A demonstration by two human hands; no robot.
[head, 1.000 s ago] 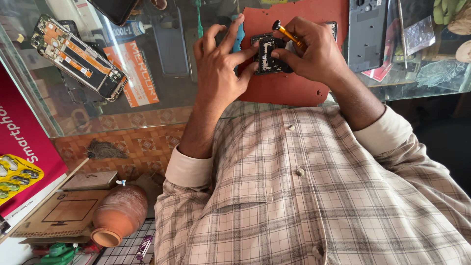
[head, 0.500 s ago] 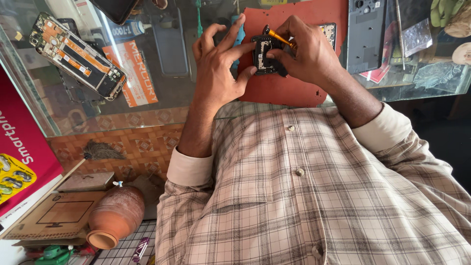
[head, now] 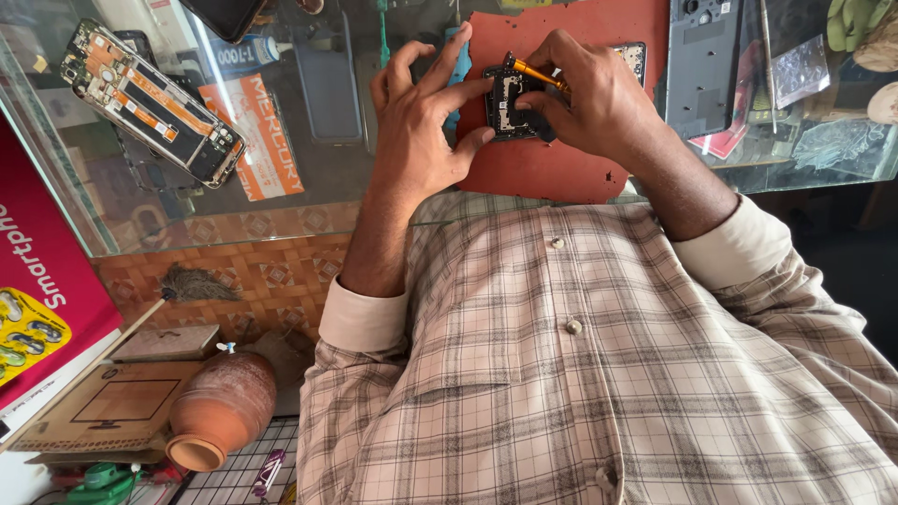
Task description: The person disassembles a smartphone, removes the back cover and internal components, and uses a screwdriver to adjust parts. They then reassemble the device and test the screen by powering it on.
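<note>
1. One small dark phone part (head: 510, 105), a board-like piece with metal shields showing, sits over the red work mat (head: 552, 168) on the glass counter (head: 309, 201). Only a short stretch of it is visible between the two hands, so its long axis cannot be told for certain; the exposed face looks up at the camera.
2. The left hand (head: 421, 131) grasps the part from its left edge, thumb and forefinger pinching it, the other fingers spread.
3. The right hand (head: 599, 103) is clenched around one orange-handled screwdriver (head: 535, 73), whose shaft slants up-left, tip meeting the part's upper edge.
4. One blue tool (head: 458, 65) lies on the mat behind the left fingers, long axis running away from the person.
5. Right of the mat lies one grey phone back cover (head: 702, 65), upright in the frame.
6. Far left on the glass lies one opened phone (head: 150, 103), insides up, long axis diagonal, top toward upper-left.
7. Below the counter: one clay pot (head: 220, 411) on its side, and one magenta box (head: 47, 281).
</note>
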